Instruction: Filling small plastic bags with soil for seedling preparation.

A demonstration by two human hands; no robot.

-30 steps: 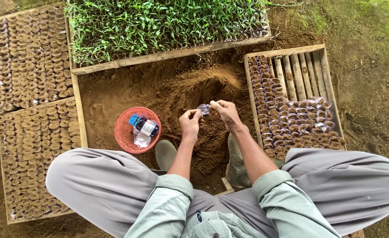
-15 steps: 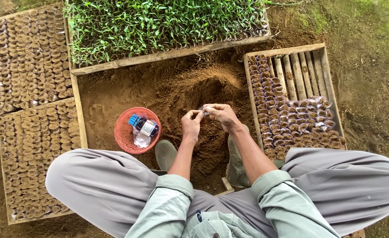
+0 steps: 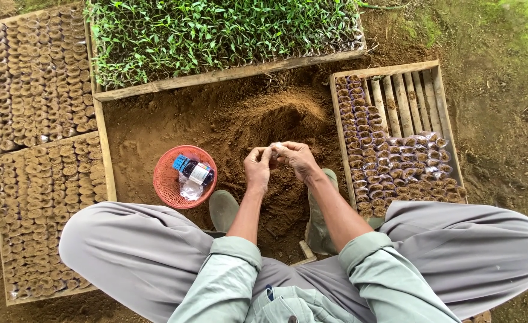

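Both hands meet fingertip to fingertip above the soil mound point(image 3: 276, 119); the left hand point(image 3: 258, 166) and right hand point(image 3: 297, 158) pinch a small clear plastic bag point(image 3: 274, 147) between them, mostly hidden by the fingers. Just left sits a round red basket point(image 3: 167, 179) holding a blue-capped, white-labelled bottle point(image 3: 193, 170) and crumpled clear plastic. Right, a wooden slatted crate point(image 3: 413, 96) holds rows of soil-filled bags. Beyond, a tray of green seedlings point(image 3: 216, 30).

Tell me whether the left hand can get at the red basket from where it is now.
Probably yes. The left hand is beside the red basket, with only bare soil between them. But its fingers meet the right hand around something too hidden to identify, so they aren't free.
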